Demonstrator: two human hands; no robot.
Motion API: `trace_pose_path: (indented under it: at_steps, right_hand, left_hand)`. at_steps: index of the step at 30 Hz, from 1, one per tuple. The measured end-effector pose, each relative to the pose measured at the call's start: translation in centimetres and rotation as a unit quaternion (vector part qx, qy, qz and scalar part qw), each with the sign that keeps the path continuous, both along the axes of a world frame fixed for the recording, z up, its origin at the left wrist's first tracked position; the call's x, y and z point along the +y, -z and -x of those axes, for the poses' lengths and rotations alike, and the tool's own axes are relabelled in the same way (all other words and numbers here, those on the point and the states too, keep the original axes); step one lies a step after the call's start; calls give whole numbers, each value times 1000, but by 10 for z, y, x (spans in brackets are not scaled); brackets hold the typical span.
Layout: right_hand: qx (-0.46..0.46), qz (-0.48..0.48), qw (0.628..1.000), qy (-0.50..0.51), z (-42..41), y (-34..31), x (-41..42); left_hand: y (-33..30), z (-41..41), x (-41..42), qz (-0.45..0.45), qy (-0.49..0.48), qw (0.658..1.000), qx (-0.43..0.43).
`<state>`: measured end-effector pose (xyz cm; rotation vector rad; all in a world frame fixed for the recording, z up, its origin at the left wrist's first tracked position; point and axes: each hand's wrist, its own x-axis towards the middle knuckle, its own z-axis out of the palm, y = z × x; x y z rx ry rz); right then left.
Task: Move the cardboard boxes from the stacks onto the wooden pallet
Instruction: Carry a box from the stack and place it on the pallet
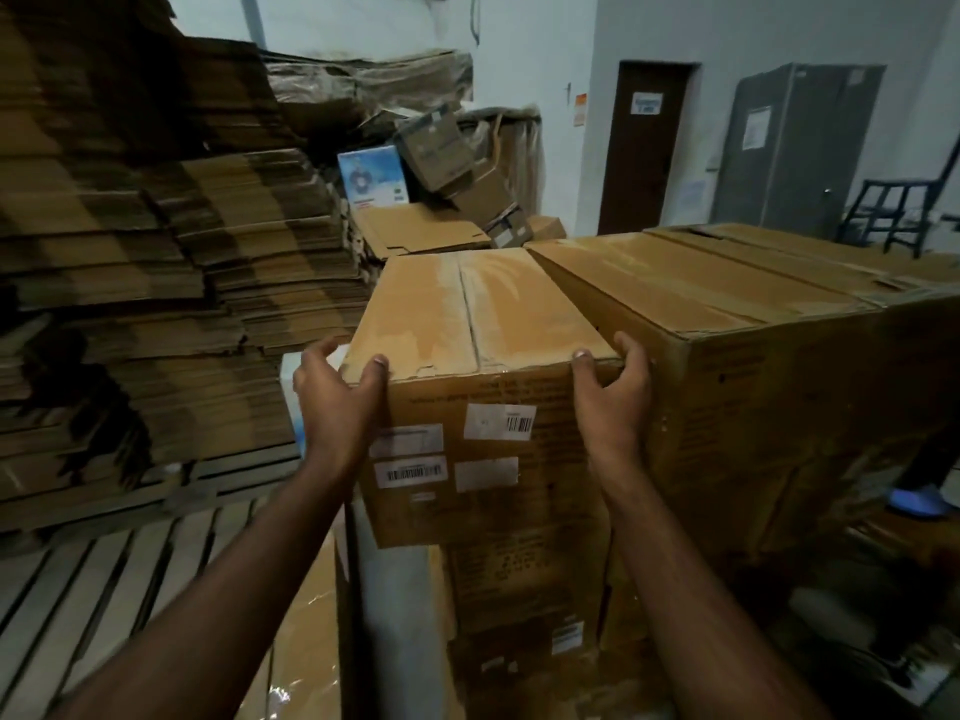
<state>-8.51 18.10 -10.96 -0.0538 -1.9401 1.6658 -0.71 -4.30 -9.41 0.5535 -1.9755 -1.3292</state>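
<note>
- Two hands grip the top cardboard box [483, 356] at its near upper corners: left hand [337, 402] on the left corner, right hand [613, 397] on the right.
- Box sits atop a stack, touching a larger box [727, 324] on its right.
- Long axis runs away from the camera; labelled end faces the person.
- Wooden pallet [104, 574] lies lower left.

The top cardboard box [483, 324] sits upright on its stack, dusty flaps closed, barcode labels on its near face, touching a larger box [727, 324] at right. The slatted wooden pallet [93, 579] lies lower left.
</note>
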Motion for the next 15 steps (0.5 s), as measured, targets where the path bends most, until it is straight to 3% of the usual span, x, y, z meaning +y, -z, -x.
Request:
trace_pose_path:
  at_steps: [4,8,15]
  right_hand:
    - [-72,41,995,-52,0,7,3]
    - [-195,115,959,-170,-1,3,10]
    - [-233,230,931,-162,-7,-4,-2]
  left_hand:
    - [13,-1,-10,-154,14,987,-42]
    - [19,-1,-13,-359,62,924,-115]
    - [7,0,4,-433,85,895,-68]
